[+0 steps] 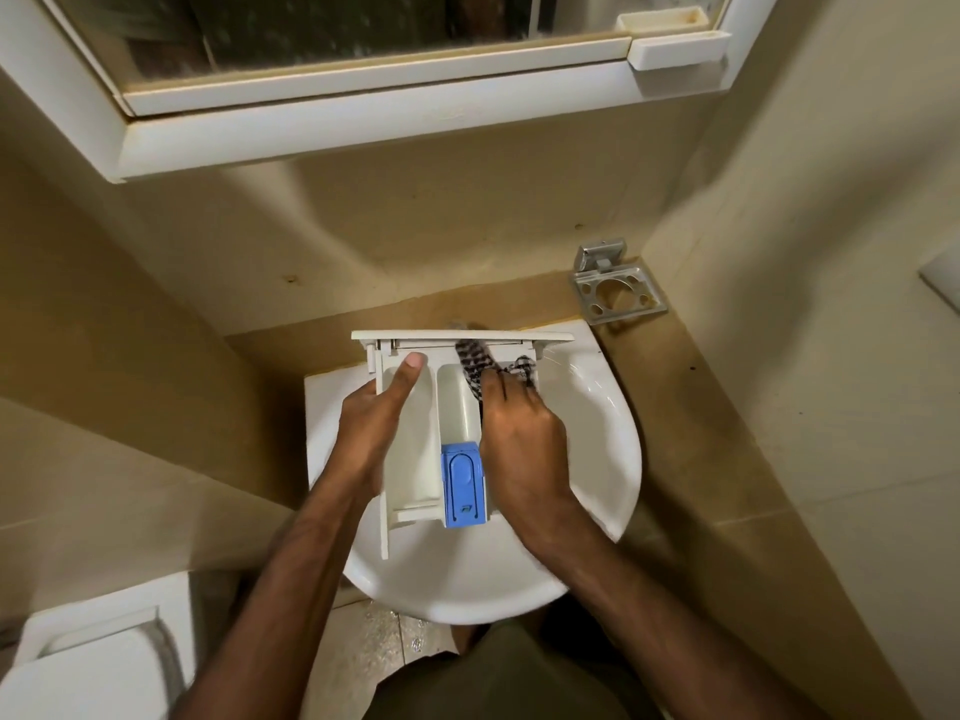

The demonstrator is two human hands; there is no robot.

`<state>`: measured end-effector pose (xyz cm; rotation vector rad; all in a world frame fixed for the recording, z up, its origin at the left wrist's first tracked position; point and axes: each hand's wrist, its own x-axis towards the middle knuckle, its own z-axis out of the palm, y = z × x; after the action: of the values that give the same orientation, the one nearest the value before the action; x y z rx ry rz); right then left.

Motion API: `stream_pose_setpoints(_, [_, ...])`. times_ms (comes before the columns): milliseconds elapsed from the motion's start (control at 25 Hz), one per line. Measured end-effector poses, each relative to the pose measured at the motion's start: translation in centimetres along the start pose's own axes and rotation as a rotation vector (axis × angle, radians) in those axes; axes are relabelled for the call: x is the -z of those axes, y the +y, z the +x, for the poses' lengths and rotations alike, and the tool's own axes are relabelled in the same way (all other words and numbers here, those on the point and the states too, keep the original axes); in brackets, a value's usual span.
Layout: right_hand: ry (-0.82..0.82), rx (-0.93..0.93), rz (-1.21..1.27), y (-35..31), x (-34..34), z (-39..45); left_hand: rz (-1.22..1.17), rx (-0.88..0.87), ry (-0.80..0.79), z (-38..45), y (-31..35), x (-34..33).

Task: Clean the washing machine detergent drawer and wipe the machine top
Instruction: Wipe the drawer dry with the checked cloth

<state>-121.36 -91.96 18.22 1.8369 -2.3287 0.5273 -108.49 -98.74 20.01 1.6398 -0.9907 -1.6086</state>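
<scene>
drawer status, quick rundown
Left hand grips detergent drawer over the sink. Right hand pinches checkered cloth, wiping right compartment. Blue insert in place. Nothing in the way.

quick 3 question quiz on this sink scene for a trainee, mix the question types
1. True or false: the detergent drawer is held over the sink.
2. Which hand grips the checked cloth? A) left B) right C) neither
3. Fill in: the insert at the drawer's near end is coloured ____.

Key:
1. True; the left hand holds it there.
2. B; the right hand works the cloth in the drawer.
3. Blue.
</scene>
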Motion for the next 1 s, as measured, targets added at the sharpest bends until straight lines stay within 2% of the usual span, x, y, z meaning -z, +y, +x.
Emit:
stream_pose_setpoints(80, [-0.141,-0.01,0.043,-0.1,0.9,0.7,0.022,-0.011,0.02,0.5,0.0,0.6])
stream_pose_setpoints(200, [-0.447,0.014,0.151,0.7,2.5,0.1,0.003,-0.022,0.063,1.2,0.5,1.4])
stream_pose_setpoints(320, [-0.539,0.003,0.193,1.1,3.2,-1.0,0.042,-0.025,0.039,1.2,0.2,1.4])
stream_pose_setpoints(400, [-0.427,-0.053,0.189,0.7,3.0,-0.1,0.024,-0.015,0.019,0.8,0.2,1.1])
stream_pose_setpoints(520, [-0.019,-0.091,0.189,-0.2,2.0,2.1,-0.016,-0.007,0.009,0.2,0.8,0.6])
stream_pose_setpoints(600, [0.123,-0.074,0.197,-0.5,2.0,2.4,-0.023,-0.009,0.009,0.1,1.2,0.5])
stream_pose_setpoints(680, [-0.043,-0.084,0.23,-0.6,2.5,1.6,0.0,-0.042,0.036,0.2,1.4,0.8])
stream_pose_setpoints(760, [-0.386,-0.118,0.248,-0.2,2.9,-0.2,0.036,-0.049,0.056,0.4,1.0,1.3])
stream_pose_setpoints(800, [-0.493,-0.117,0.264,0.3,2.9,-1.1,0.052,-0.043,0.046,0.2,0.9,1.4])
stream_pose_setpoints(840, [-0.518,-0.14,0.291,0.7,2.8,-1.4,0.06,-0.038,0.036,0.2,0.6,1.4])
stream_pose_setpoints(880, [-0.458,-0.163,0.319,0.9,2.7,-1.2,0.062,-0.035,0.031,0.2,0.3,1.3])
stream_pose_setpoints(920, [-0.33,-0.181,0.354,1.0,2.6,-0.7,0.052,-0.031,0.027,0.2,0.1,1.2])
stream_pose_setpoints(1000, [-0.001,-0.219,0.5,0.6,2.3,0.4,0.033,-0.025,0.023,0.2,0.0,1.1])
